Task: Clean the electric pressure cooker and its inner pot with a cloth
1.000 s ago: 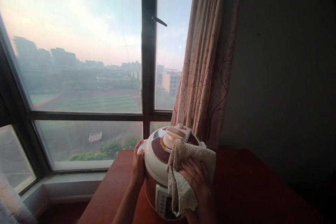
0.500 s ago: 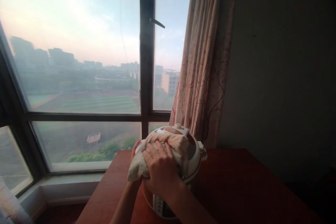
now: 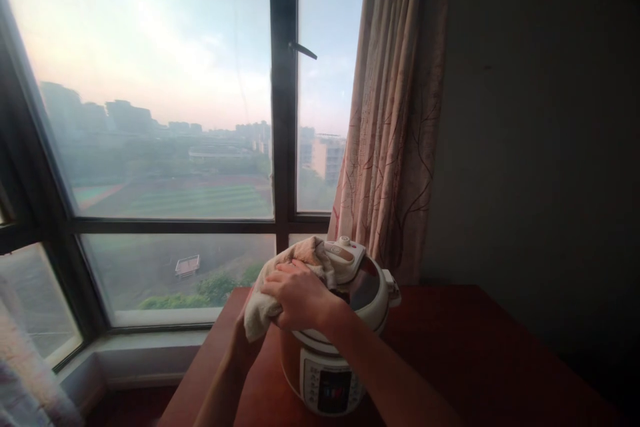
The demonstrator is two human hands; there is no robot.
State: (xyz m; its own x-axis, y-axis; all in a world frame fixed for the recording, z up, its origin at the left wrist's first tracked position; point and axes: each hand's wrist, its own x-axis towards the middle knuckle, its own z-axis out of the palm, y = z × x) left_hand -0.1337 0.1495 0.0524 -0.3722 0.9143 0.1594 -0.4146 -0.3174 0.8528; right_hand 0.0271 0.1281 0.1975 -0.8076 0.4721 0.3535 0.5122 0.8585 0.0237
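An electric pressure cooker (image 3: 306, 373), white and brown with a front control panel, stands upright on the table with its lid on. My right hand (image 3: 299, 295) is closed on a beige cloth (image 3: 263, 317) and presses it against the left part of the lid. The cloth is bunched and drapes over the cooker's left side. My left hand (image 3: 243, 330) is at that same side, beneath the cloth's edge. Most of its fingers are hidden behind the cloth, so I cannot tell its grip. The lid handle (image 3: 345, 257) with its round knob shows right of the cloth.
The reddish-brown table (image 3: 450, 347) extends to both sides of the cooker. Behind it are a large window (image 3: 283, 147) with dark frames and a patterned curtain (image 3: 385, 147). A white side handle (image 3: 391, 287) sticks out at the cooker's right.
My right hand has slid the cloth leftward across the lid, uncovering more of the lid's middle and the control panel. My left hand stays at the cooker's left side. The view has shifted slightly.
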